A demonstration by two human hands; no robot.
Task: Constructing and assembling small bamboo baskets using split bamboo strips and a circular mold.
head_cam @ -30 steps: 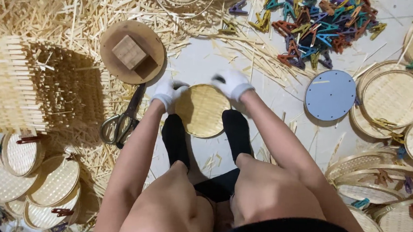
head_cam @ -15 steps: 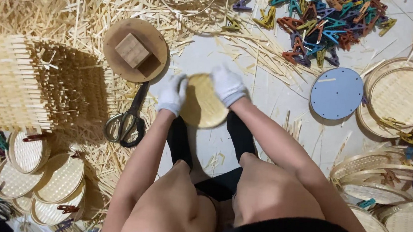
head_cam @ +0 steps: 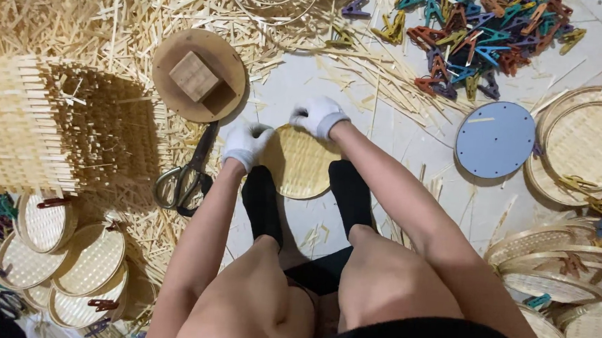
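Round woven bamboo disc flat on floor, between socked feet. Left hand, white glove, grips disc's left rim. Right hand, white glove, closed on disc's top rim. Scissors just left of left hand, among bamboo strips.

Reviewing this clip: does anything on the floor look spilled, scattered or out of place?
Yes. Loose bamboo slivers are strewn across the floor, and coloured clips lie in a scattered heap at top right. Scissors lie half in the slivers beside the left hand. The woven disc both hands hold looks intact.
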